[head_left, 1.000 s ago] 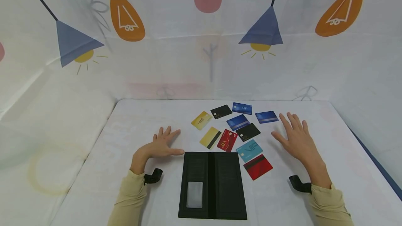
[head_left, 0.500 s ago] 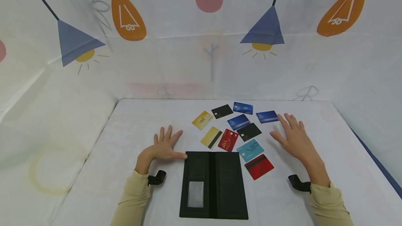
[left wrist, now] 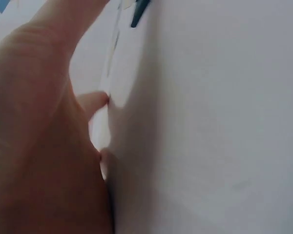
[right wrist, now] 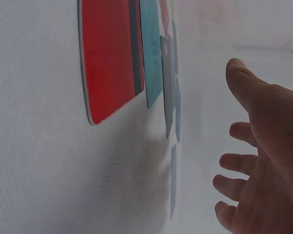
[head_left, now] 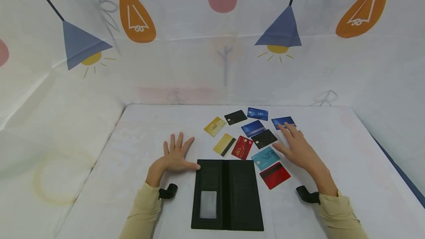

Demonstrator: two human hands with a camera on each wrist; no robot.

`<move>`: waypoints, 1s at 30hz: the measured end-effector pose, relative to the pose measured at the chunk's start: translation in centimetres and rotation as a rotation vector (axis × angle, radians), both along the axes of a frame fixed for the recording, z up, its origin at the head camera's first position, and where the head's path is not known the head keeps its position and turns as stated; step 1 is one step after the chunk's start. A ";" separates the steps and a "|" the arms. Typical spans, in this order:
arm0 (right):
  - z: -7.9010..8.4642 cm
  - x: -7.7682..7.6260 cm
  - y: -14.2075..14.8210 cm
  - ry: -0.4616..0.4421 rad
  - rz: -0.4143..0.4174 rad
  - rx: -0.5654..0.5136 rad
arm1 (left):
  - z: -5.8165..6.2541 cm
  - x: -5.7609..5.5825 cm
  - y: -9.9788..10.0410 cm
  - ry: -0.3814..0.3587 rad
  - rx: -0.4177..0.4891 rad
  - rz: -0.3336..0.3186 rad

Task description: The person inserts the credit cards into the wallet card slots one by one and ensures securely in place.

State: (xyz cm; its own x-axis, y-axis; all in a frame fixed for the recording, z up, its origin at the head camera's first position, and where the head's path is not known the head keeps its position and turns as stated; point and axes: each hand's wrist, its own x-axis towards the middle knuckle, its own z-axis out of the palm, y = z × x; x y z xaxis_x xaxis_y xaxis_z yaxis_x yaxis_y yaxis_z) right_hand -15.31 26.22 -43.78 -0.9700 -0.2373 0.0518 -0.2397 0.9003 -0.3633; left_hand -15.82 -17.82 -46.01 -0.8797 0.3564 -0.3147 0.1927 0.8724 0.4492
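Observation:
A black card wallet [head_left: 245, 194] lies unfolded on the table, a clear window on its left half. My left hand [head_left: 174, 159] is beside its upper left corner, fingers spread and the thumb tip right at the corner. My right hand [head_left: 297, 148] hovers over the right side of the cards, fingers loosely extended and nothing held. Its fingertips overlap a blue card [head_left: 282, 122] in the head view. Below its thumb lie a teal VIP card [head_left: 265, 158] and a red card with a dark stripe [head_left: 275, 175]; that red card [right wrist: 110, 58] looms large in the right wrist view.
More cards lie scattered above the wallet: a red VIP card [head_left: 242, 147], black cards [head_left: 264, 138], yellow cards [head_left: 214, 126] and blue cards [head_left: 257, 113]. Some edges overlap. A white sheet printed with lamps [head_left: 281, 28] rises behind the white table [head_left: 132, 128].
My right hand has moved left, its fingertips now over the rightmost blue card. My left hand has shifted slightly right, its thumb at the wallet's corner. The cards have stayed put.

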 end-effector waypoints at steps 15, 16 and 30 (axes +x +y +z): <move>-1.8 -0.4 -2.1 -0.053 0.029 -0.022 | 0.1 3.5 0.1 0.045 0.093 -0.230; -1.8 -0.4 -2.3 -0.059 0.022 -0.025 | 0.1 3.6 0.2 0.044 0.095 -0.234; -1.8 -1.8 -4.5 -0.168 -0.160 -0.027 | 0.1 4.0 0.5 0.063 0.060 -0.242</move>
State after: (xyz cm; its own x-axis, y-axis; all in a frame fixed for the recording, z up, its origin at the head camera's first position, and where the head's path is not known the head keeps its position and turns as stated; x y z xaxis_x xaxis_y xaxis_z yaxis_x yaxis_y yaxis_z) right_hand -17.08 21.73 -45.56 -0.9907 -0.0809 -0.1094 -0.0290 0.9113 -0.4107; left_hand -11.84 -17.35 -45.96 -0.7837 0.5754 -0.2341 0.4216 0.7694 0.4798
